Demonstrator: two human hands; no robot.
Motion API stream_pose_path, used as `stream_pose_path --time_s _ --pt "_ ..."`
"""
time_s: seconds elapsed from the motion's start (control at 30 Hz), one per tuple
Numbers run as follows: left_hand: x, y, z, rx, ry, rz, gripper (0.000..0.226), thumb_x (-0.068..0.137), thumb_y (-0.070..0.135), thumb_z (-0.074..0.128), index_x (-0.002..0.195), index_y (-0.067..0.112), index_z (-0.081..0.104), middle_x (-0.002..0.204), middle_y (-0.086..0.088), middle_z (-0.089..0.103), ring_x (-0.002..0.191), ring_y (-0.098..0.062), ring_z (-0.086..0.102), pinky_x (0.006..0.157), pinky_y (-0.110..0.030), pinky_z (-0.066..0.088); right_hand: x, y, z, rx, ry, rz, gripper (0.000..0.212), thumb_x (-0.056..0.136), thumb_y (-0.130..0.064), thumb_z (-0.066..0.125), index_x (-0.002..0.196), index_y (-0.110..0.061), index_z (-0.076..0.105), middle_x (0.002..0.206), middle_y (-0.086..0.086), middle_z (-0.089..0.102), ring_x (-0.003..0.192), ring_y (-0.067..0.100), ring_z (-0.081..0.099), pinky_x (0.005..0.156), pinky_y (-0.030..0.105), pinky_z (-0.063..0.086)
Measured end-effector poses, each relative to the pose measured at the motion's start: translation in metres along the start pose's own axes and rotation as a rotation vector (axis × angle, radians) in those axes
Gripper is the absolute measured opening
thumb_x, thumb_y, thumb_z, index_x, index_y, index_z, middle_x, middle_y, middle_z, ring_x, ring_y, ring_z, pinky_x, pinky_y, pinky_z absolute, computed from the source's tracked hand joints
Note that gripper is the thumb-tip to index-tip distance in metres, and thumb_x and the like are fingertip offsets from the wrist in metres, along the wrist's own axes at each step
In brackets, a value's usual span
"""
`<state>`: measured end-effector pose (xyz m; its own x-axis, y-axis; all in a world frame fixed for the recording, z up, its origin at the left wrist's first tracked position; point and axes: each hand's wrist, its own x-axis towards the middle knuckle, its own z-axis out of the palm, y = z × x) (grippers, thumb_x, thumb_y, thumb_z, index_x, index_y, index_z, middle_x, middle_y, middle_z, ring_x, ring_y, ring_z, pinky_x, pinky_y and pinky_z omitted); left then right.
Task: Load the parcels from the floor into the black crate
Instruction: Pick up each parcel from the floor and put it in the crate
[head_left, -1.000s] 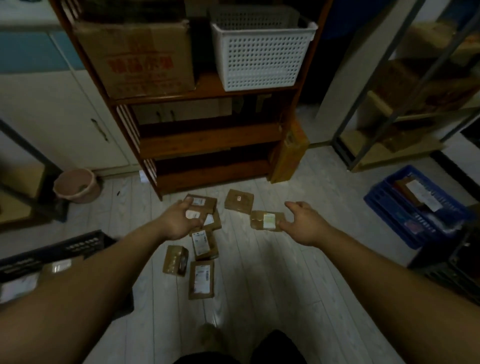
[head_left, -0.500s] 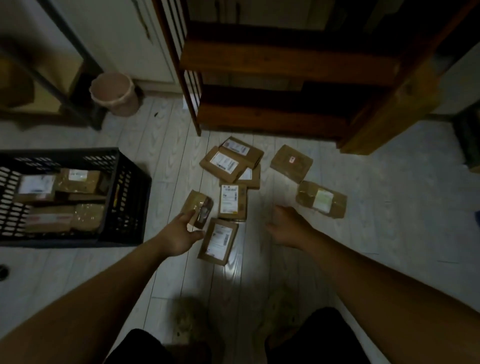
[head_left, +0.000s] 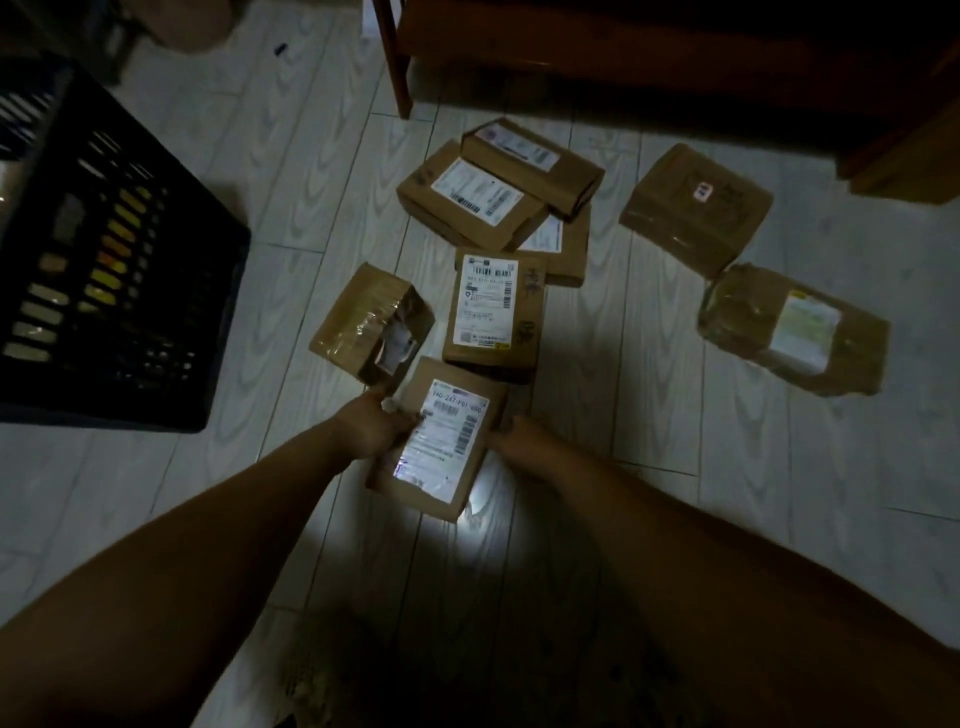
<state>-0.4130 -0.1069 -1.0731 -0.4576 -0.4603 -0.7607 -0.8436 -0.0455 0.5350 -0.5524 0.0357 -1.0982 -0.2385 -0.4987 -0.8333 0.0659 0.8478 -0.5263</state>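
Both hands had closed in: left hand (head_left: 375, 427) and right hand (head_left: 525, 441) clasped the nearest parcel (head_left: 439, 441) by its sides. Pickup step; next, lift leftward into crate (head_left: 156, 291).

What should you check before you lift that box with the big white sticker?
1. Left hand on the nearest brown cardboard parcel: ok, at its left edge.
2. Right hand on it: ok, at its right edge.
3. Nothing stacked on it: ok.
4. Fingers under it: cannot tell.
5. Black slatted plastic crate close by, to the left: ok.
6. Room left inside the crate: cannot tell.
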Motion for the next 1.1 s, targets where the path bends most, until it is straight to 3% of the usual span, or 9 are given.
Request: stream_pose_path --time_s 0.07,0.13,0.27,0.4,0.53,0.63,0.8,1.0,1.1 --pt "0.014 -0.009 0.009 -0.049 -0.07 -0.054 0.034 0.091 0.023 0.056 0.123 0.021 0.046 0.105 0.001 0.064 0.086 -0.011 0.064 0.06 -0.019 0.053 0.017 0.007 0.011 0.05 -0.063 0.051 0.041 0.097 -0.024 0.048 0.136 -0.014 0.04 0.134 0.009 0.05 0.113 0.022 0.052 0.071 0.026 0.046" --pt "0.021 -0.014 0.017 -0.073 -0.095 -0.108 0.035 0.094 0.022 0.05 0.128 0.021 0.041 0.109 -0.002 0.063 0.076 -0.005 0.061 0.048 -0.019 0.048 0.03 0.012 0.019 0.076 -0.065 0.095 0.041 0.097 -0.027 0.047 0.136 -0.018 0.038 0.132 0.009 0.05 0.114 0.029 0.053 0.072 0.034 0.049" --pt "0.009 -0.009 0.024 -0.126 -0.075 -0.121 0.038 0.092 0.019 0.053 0.129 0.024 0.041 0.096 0.006 0.063 0.078 -0.006 0.061 0.05 -0.024 0.046 0.022 0.003 0.019 0.158 0.045 0.055 0.036 0.094 -0.014 0.052 0.13 -0.012 0.044 0.127 0.011 0.055 0.116 0.03 0.054 0.092 0.045 0.049" --pt "-0.049 0.024 0.005 -0.176 -0.101 -0.148 0.031 0.092 0.031 0.053 0.119 0.036 0.04 0.094 0.007 0.068 0.079 -0.011 0.067 0.048 -0.026 0.051 -0.045 -0.032 0.0 0.168 0.048 0.06 0.043 0.094 -0.022 0.052 0.134 -0.019 0.037 0.122 0.008 0.056 0.098 0.025 0.059 0.079 0.04 0.052" --pt "-0.138 0.081 -0.037 -0.245 -0.108 -0.104 0.028 0.091 0.033 0.055 0.116 0.038 0.044 0.078 0.014 0.073 0.065 -0.003 0.069 0.041 -0.021 0.05 -0.149 -0.094 -0.021 0.119 0.113 0.017 0.044 0.098 -0.028 0.042 0.14 -0.023 0.033 0.133 0.008 0.051 0.112 0.027 0.055 0.078 0.032 0.047" --pt "-0.214 0.13 -0.082 -0.274 -0.126 -0.105 0.037 0.091 0.04 0.053 0.126 0.04 0.04 0.087 0.009 0.073 0.072 -0.008 0.07 0.048 -0.027 0.054 -0.236 -0.152 -0.035 0.122 0.153 -0.021 0.041 0.1 -0.03 0.035 0.141 -0.026 0.033 0.135 0.007 0.049 0.115 0.027 0.052 0.093 0.043 0.046" --pt "-0.338 0.207 -0.161 -0.257 -0.153 -0.069 0.047 0.086 0.043 0.057 0.129 0.049 0.038 0.107 0.006 0.069 0.096 -0.015 0.065 0.066 -0.035 0.056 -0.375 -0.247 -0.052 0.11 0.186 -0.072 0.04 0.1 -0.033 0.031 0.14 -0.028 0.034 0.133 0.006 0.051 0.111 0.024 0.053 0.081 0.033 0.044" --pt "-0.441 0.255 -0.23 -0.235 -0.07 0.042 0.035 0.089 0.038 0.054 0.122 0.046 0.045 0.101 0.008 0.071 0.096 -0.016 0.065 0.082 -0.041 0.055 -0.49 -0.326 -0.052 0.029 0.267 -0.229 0.041 0.101 -0.031 0.03 0.14 -0.02 0.035 0.13 0.009 0.051 0.093 0.014 0.053 0.069 0.026 0.042" --pt "-0.478 0.263 -0.254 -0.196 0.039 0.114 0.03 0.088 0.042 0.053 0.117 0.037 0.054 0.105 0.008 0.069 0.102 -0.018 0.063 0.095 -0.045 0.048 -0.525 -0.352 -0.045 -0.014 0.283 -0.337 0.039 0.101 -0.03 0.03 0.137 -0.018 0.038 0.129 0.009 0.053 0.101 0.021 0.055 0.082 0.034 0.047"
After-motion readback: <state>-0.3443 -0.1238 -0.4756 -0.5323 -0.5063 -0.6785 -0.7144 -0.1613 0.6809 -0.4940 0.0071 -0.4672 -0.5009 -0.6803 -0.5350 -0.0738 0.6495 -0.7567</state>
